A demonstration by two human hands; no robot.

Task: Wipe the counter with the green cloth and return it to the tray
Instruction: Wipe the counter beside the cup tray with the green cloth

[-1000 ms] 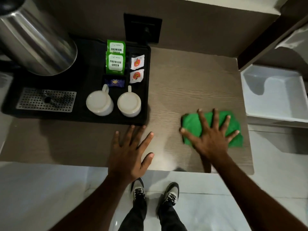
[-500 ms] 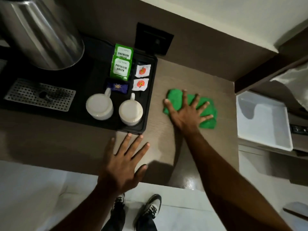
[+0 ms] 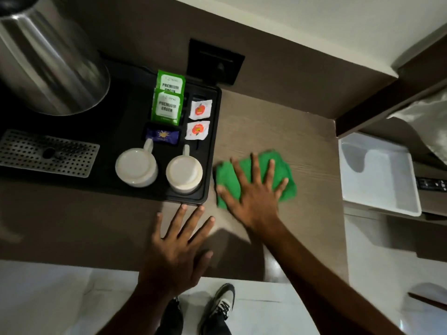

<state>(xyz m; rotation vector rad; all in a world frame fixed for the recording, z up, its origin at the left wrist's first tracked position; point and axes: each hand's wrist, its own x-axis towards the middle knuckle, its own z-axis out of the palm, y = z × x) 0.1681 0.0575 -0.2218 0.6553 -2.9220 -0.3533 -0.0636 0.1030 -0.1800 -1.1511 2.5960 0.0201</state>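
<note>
Counter [image 3: 278, 122]: wood-grain, partly covered by black tray [image 3: 212, 146] holding steel kettle [image 3: 48, 56], two inverted white cups [image 3: 136, 166], green tea sachets [image 3: 168, 102]. White bin [image 3: 377, 175] at right, apparently empty. Green cloth [image 3: 283, 170] just beside tray edge: judged soft, light, easily bunched; best pinched at a free corner. Right hand [image 3: 254, 189] spread flat on cloth. Left hand [image 3: 179, 245] spread, empty, at counter's near edge.

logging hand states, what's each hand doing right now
Left hand: open, fingers spread, flat on the counter, holding nothing.
Right hand: open, palm pressing the green cloth flat, not gripping it.
</note>
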